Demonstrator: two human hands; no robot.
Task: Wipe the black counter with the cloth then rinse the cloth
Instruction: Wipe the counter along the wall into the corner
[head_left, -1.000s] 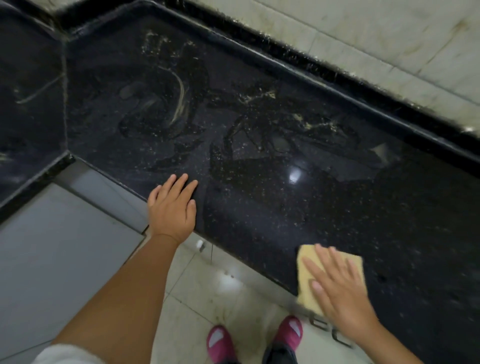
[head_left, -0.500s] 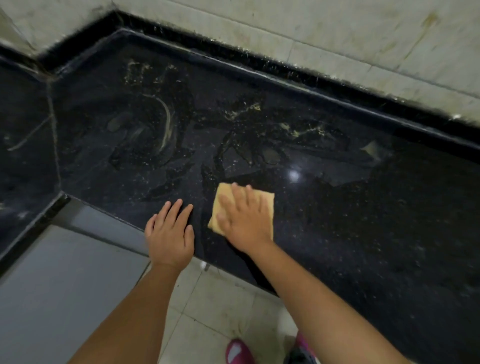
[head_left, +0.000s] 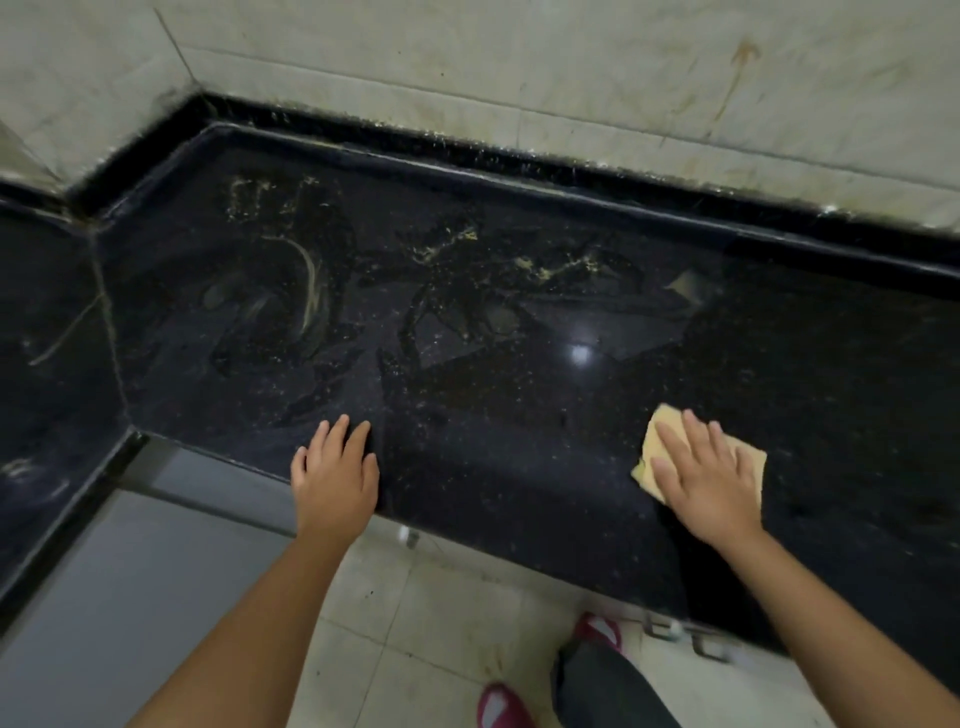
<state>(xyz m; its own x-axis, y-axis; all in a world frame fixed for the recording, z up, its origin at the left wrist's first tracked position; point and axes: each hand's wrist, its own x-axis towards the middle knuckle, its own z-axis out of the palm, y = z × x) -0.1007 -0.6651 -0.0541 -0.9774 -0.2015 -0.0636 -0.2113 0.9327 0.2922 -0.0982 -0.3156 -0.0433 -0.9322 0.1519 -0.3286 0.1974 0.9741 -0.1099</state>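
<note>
Right hand (head_left: 709, 480) flat, fingers spread, pressing yellow cloth (head_left: 655, 435) onto black counter (head_left: 519, 441) near front edge. Left hand (head_left: 335, 475) open, flat on counter edge, well apart from cloth.

Wall (head_left: 571, 78): pale marble tiles, stained, brown drip at right. Floor (head_left: 441, 623): light glossy tiles. Cabinet (head_left: 130, 597): grey front, lower left.

Wall (head_left: 571, 67): pale marble-look tiles, stained with brownish streaks, dark grime along the base.
Floor (head_left: 441, 623): light glossy tiles, scuffed and speckled.
Cabinet front (head_left: 130, 597): flat grey panel at lower left.
Slippers (head_left: 498, 706): pink pair on the floor.
Trouser leg (head_left: 608, 691): dark grey, between the slippers.
</note>
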